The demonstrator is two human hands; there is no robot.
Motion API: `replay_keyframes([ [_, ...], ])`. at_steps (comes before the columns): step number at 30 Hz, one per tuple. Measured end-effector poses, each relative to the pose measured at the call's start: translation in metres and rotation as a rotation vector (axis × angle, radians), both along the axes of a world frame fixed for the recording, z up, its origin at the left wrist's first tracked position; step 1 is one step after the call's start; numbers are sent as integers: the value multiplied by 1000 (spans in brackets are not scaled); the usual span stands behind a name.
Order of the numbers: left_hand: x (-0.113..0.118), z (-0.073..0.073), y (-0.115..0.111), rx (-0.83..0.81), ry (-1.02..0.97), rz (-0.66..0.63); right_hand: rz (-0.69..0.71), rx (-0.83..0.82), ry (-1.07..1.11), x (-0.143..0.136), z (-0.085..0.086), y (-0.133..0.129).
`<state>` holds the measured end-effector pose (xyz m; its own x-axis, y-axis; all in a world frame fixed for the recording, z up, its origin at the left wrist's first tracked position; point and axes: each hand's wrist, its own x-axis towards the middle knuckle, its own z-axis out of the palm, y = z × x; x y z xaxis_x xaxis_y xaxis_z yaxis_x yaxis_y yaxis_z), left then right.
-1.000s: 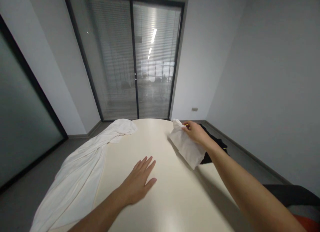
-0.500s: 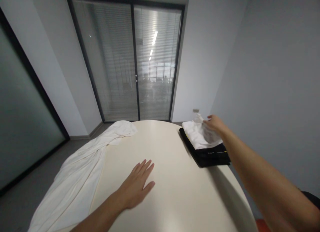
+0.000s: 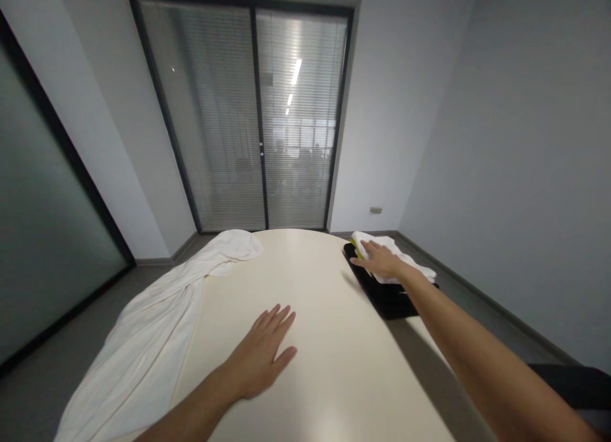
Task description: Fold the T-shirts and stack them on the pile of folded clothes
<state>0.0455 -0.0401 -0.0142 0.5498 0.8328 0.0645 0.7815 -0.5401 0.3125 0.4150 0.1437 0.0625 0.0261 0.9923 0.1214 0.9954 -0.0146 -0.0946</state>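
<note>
Down goes the white cloth (image 3: 387, 241) onto the black stack (image 3: 387, 305) on the table (image 3: 315, 321), and the right hand (image 3: 382, 262), pinching that cloth a second ago, now spreads loosely over it, left hand (image 3: 259, 356) open and empty, so it looks placed.

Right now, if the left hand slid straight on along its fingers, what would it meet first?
The left hand would probably cross to the far edge of the table, just left of the black stack. Depth is unclear, so it might brush that stack first.
</note>
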Motion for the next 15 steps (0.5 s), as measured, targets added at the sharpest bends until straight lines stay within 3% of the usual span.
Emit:
replay_keyframes([
  [4, 0, -1, -2, 23, -21, -15, 38, -114, -22, -13, -1, -13],
  [9, 3, 5, 0, 70, -2, 78, 31, 146, -45, -35, 16, -27],
  [12, -10, 14, 8, 227, 90, 360, 170, 282, 2, -61, 9, -42],
  [15, -42, 23, 18, 319, 235, 743, 280, 273, 87, -88, -16, -59],
])
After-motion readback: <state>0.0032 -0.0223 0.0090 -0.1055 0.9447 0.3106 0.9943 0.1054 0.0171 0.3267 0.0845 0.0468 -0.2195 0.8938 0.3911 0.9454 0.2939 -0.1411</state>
